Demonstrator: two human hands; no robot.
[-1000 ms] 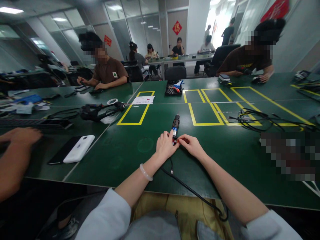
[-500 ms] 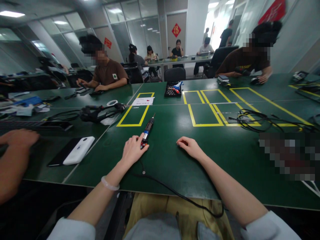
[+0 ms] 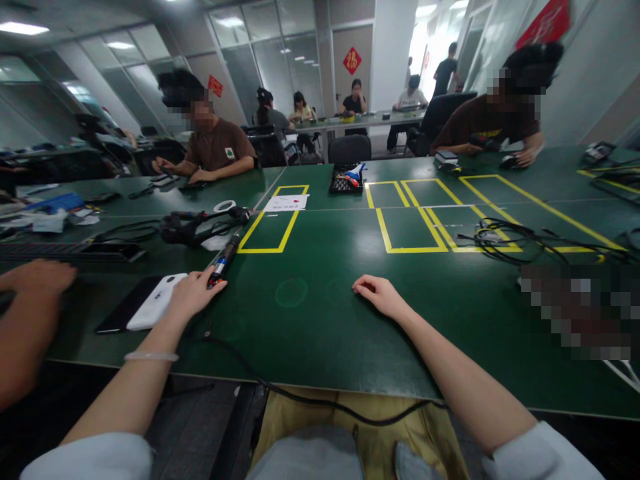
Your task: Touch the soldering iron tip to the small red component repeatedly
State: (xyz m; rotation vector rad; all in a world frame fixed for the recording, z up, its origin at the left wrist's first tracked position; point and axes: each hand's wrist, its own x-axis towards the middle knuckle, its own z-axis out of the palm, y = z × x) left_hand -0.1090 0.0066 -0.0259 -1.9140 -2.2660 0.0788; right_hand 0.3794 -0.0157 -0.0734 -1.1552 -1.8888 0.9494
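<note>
My left hand [image 3: 194, 292] is wrapped round the rear part of a dark pen-shaped tool [image 3: 226, 259] with a blue and silver band, at the left of the green table [image 3: 310, 333]. The tool's tip points away, toward a black cabled device. A black cable [image 3: 240, 360] runs from near my left wrist over the table's front edge. My right hand [image 3: 377, 292] rests on the table at centre right, fingers curled together, with nothing visible in them. Beside my left forearm lie a white phone-like object [image 3: 150, 308] and a black flat one.
Yellow tape outlines [image 3: 417, 250] mark the table. A black tray [image 3: 345, 180] holds red and blue items. Black cables [image 3: 500, 235] lie coiled at the right. The device [image 3: 185, 228] and a tape roll [image 3: 225, 206] are at the left. Another person's arm [image 3: 30, 307] rests at far left.
My left hand has moved left with the tool in it, and the cable has been drawn along. My right hand has stayed in place.
</note>
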